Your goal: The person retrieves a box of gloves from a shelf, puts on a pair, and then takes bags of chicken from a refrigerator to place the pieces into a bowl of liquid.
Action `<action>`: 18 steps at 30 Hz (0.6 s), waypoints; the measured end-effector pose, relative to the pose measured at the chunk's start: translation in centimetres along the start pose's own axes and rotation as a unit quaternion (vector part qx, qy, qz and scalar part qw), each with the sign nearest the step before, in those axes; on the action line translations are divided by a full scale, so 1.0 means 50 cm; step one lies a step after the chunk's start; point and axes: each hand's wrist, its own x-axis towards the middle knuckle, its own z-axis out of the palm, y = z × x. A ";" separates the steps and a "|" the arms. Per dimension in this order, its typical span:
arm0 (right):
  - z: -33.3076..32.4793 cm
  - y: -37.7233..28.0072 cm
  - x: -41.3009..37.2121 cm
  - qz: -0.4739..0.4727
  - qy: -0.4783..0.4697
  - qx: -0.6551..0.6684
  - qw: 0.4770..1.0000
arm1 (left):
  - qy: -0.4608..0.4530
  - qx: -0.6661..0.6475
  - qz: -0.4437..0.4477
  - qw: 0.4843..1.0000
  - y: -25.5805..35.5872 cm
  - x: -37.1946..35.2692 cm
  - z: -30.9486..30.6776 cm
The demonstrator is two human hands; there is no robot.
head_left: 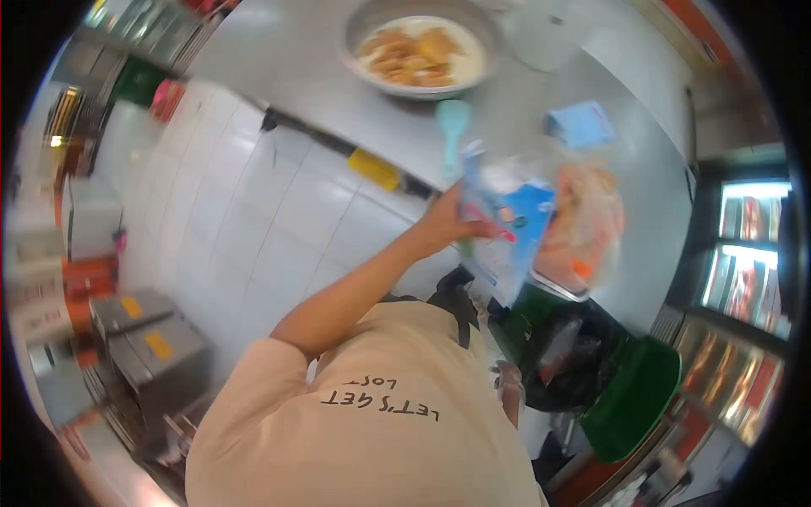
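My left hand [452, 221] is closed on the near side of a blue and white plastic packet [507, 224], held upright by the table edge. Something whitish shows at the packet's top, too blurred to name. My right hand [509, 384] hangs low beside my body in what looks like a clear plastic glove; its fingers are too blurred to read. Just beyond the packet a light-blue spoon or scoop [454, 122] lies on the metal table [279, 51]. Right of the packet is a clear plastic bag [583, 220] with orange-tan contents.
A metal bowl [351, 63] holds golden-brown pieces in pale liquid. Behind the bag lies a small light-blue packet [581, 124]. A green bin [634, 406] lined with a black bag [566, 359] stands below the table. A bar with a yellow band [372, 169] runs along the edge.
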 end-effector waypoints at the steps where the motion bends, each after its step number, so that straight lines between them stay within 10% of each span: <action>1: 0.011 -0.010 0.008 -0.024 -0.028 0.012 0.999 | 0.069 -0.030 -0.017 0.997 -0.027 -0.075 -0.072; 11: 0.262 -0.212 -0.090 -0.146 -0.102 -0.236 0.955 | 0.629 -0.093 -0.046 0.770 -0.358 -0.651 -0.549; 18: 0.298 -0.248 -0.190 -0.194 -0.125 -0.244 0.942 | 0.649 -0.271 -0.008 0.711 -0.449 -0.555 -0.651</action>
